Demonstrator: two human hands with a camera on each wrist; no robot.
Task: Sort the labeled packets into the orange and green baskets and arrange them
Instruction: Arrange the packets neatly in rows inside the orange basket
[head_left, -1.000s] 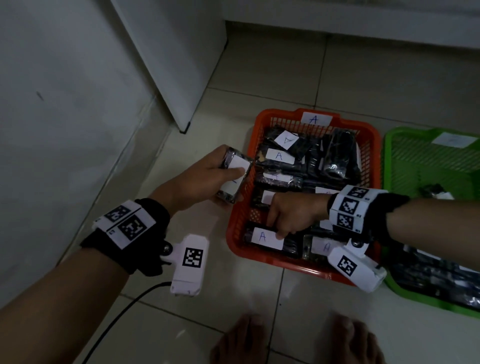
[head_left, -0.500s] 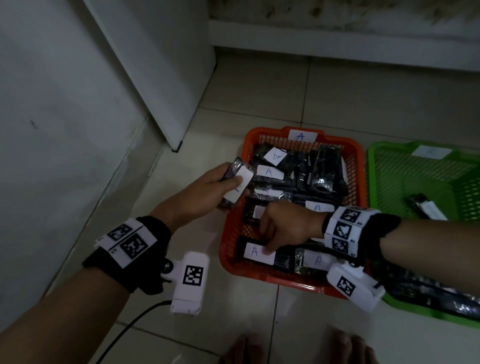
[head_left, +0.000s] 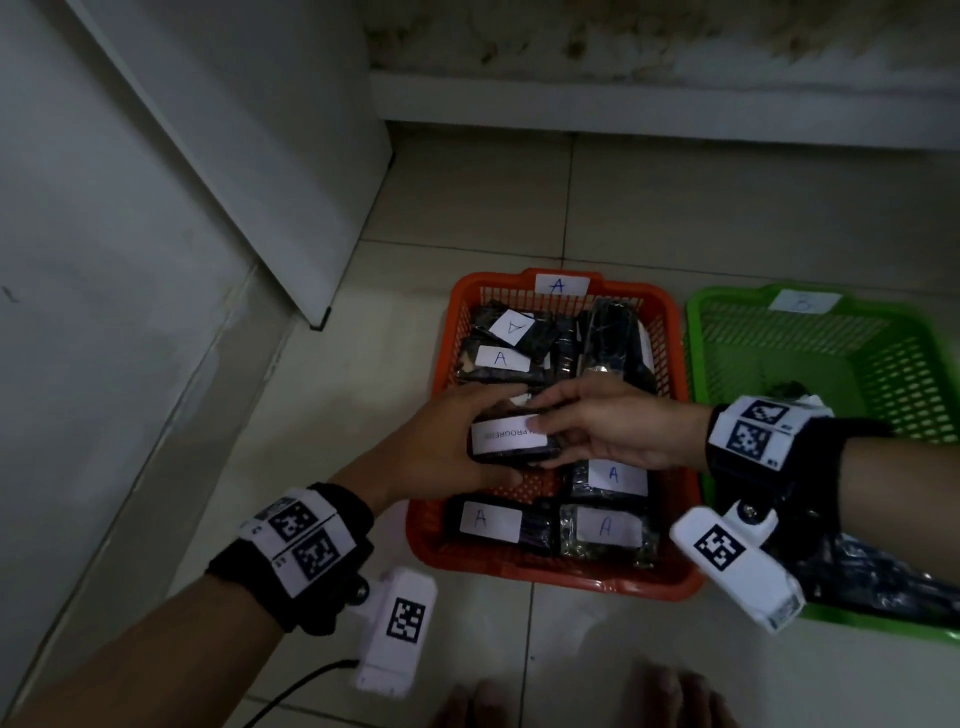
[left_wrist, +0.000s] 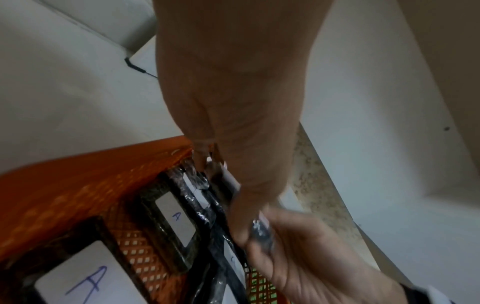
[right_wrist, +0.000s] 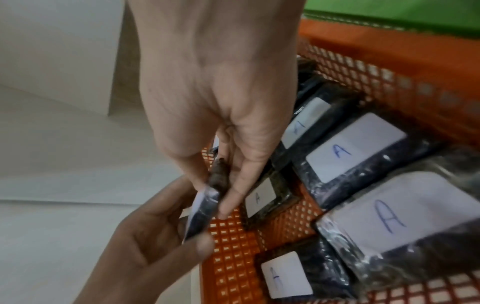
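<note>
A dark packet with a white printed label hangs over the left middle of the orange basket. My left hand grips its left end, thumb below and fingers above. My right hand pinches its right end. In the right wrist view the right hand's fingers pinch the packet edge-on, with the left hand under it. Several packets labelled A lie flat in the orange basket. The green basket, tagged B, stands to the right.
Dark packets lie at the green basket's near end, partly behind my right wrist. A white panel and wall close off the left. Bare feet and a black cable are on the tiled floor at the bottom.
My left hand carried the packet rightward from the rim to over the basket. My right hand rose off the packets it pressed and took hold of the packet's right end.
</note>
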